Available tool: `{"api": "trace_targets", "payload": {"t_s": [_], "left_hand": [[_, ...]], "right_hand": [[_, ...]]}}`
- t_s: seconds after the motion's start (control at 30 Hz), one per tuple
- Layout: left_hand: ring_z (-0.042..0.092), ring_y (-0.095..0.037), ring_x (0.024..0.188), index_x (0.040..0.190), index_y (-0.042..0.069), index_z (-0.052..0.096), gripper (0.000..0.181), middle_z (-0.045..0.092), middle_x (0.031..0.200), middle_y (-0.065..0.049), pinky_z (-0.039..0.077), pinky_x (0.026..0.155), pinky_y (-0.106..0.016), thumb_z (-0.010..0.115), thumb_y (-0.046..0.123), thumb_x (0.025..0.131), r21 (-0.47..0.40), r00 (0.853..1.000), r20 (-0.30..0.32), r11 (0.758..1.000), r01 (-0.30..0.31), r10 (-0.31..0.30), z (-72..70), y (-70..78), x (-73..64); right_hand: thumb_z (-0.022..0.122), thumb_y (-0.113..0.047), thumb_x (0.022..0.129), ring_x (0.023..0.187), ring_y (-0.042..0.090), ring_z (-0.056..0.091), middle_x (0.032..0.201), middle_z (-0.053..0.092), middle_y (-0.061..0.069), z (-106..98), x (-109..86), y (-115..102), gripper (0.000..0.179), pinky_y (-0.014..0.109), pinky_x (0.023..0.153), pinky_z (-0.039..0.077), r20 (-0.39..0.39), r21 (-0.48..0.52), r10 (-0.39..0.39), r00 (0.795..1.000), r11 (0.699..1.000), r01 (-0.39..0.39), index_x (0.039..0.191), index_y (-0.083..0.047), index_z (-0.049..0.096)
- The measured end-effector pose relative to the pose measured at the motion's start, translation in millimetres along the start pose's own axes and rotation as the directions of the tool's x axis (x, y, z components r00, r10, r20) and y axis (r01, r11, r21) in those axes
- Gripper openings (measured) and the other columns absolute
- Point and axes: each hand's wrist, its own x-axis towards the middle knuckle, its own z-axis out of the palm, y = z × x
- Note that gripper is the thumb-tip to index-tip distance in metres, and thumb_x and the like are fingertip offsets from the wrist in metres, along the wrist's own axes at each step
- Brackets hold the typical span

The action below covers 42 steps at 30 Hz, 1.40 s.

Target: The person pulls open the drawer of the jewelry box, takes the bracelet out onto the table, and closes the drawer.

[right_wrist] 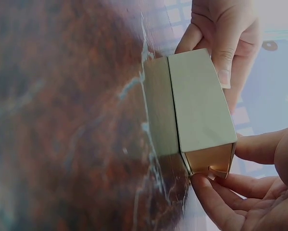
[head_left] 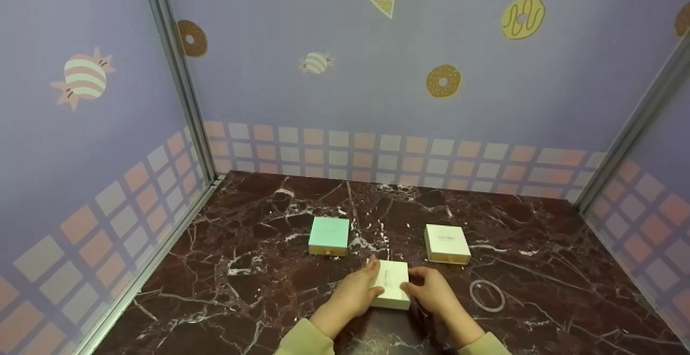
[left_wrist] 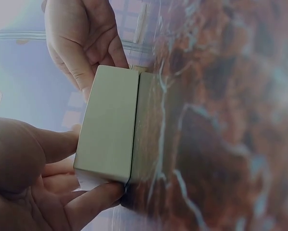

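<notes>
A small pale cream gift box (head_left: 390, 284) with faint lettering on its lid lies on the marble table in front of me. My left hand (head_left: 353, 292) grips its left side, thumb over the top edge and fingers along the side. At the opposite side, my right hand (head_left: 432, 290) holds the box, with the thumb at the lid's edge. In the right wrist view the box's gold drawer front (right_wrist: 208, 160) with a small pull tab faces the right fingers (right_wrist: 218, 199). The left wrist view shows the plain pale side of the box (left_wrist: 109, 120) between both hands.
A mint green box (head_left: 329, 232) with a gold front stands behind to the left. Another cream box (head_left: 447, 241) with a gold front stands behind to the right. A pale ring (head_left: 502, 302) lies right of my right hand. Patterned walls (head_left: 377, 102) enclose the table (head_left: 259, 312).
</notes>
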Motion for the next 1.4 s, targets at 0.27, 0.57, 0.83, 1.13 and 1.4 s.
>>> {"api": "trace_targets", "payload": {"t_s": [0.27, 0.57, 0.83, 1.13, 1.4], "left_hand": [[0.053, -0.039, 0.141, 0.151, 0.004, 0.051, 0.057, 0.040, 0.164, -0.014, 0.046, 0.117, -0.051, 0.066, 0.024, 0.100, -0.001, 0.999, 0.032, 0.999, -0.037, 0.037, -2.2, -0.6, -0.6], [0.056, -0.038, 0.138, 0.150, 0.004, 0.053, 0.056, 0.042, 0.163, -0.014, 0.049, 0.115, -0.049, 0.067, 0.024, 0.100, 0.013, 0.999, 0.027, 0.999, -0.040, 0.040, -1.2, -1.5, -0.1], [0.059, -0.040, 0.134, 0.148, 0.002, 0.054, 0.055, 0.043, 0.162, -0.015, 0.051, 0.113, -0.049, 0.067, 0.022, 0.099, 0.035, 0.998, 0.009, 0.998, -0.061, 0.061, -2.5, 0.0, -1.6], [0.060, -0.041, 0.132, 0.147, 0.002, 0.055, 0.054, 0.043, 0.161, -0.016, 0.051, 0.112, -0.048, 0.067, 0.022, 0.098, 0.043, 0.998, 0.004, 0.997, -0.068, 0.068, -1.2, -0.6, -1.7], [0.058, -0.042, 0.134, 0.148, 0.002, 0.054, 0.055, 0.042, 0.162, -0.016, 0.049, 0.114, -0.049, 0.067, 0.022, 0.099, 0.023, 0.999, 0.013, 0.998, -0.053, 0.052, -1.1, -0.1, -1.5]], "right_hand": [[0.079, -0.007, 0.086, 0.102, 0.035, 0.072, 0.108, 0.076, 0.022, 0.6, 0.0, 0.2, 0.034, 0.054, 0.094, 0.058, -0.006, 0.006, -0.005, 1.000, 1.000, 0.005, 0.114, 0.011, 0.071], [0.075, -0.009, 0.090, 0.090, 0.024, 0.072, 0.101, 0.076, 0.019, -0.7, 2.4, 3.8, 0.033, 0.041, 0.080, 0.063, 0.017, 0.113, 0.059, 0.998, 0.992, -0.060, 0.114, 0.013, 0.071], [0.058, -0.013, 0.105, 0.087, 0.023, 0.076, 0.099, 0.077, 0.020, -5.1, 7.5, 11.9, 0.035, 0.037, 0.081, 0.066, 0.101, 0.333, 0.218, 0.971, 0.912, -0.239, 0.116, 0.019, 0.067], [0.063, -0.008, 0.101, 0.071, 0.009, 0.070, 0.082, 0.076, 0.005, -8.1, 7.6, 20.3, 0.029, 0.019, 0.065, 0.060, 0.170, 0.429, 0.154, 0.973, 0.878, -0.213, 0.106, 0.021, 0.068], [0.067, 0.001, 0.093, 0.075, 0.011, 0.072, 0.091, 0.078, 0.020, -7.2, 6.6, 21.4, 0.027, 0.022, 0.067, 0.062, 0.128, 0.356, 0.127, 0.984, 0.920, -0.165, 0.110, 0.021, 0.069]]}}
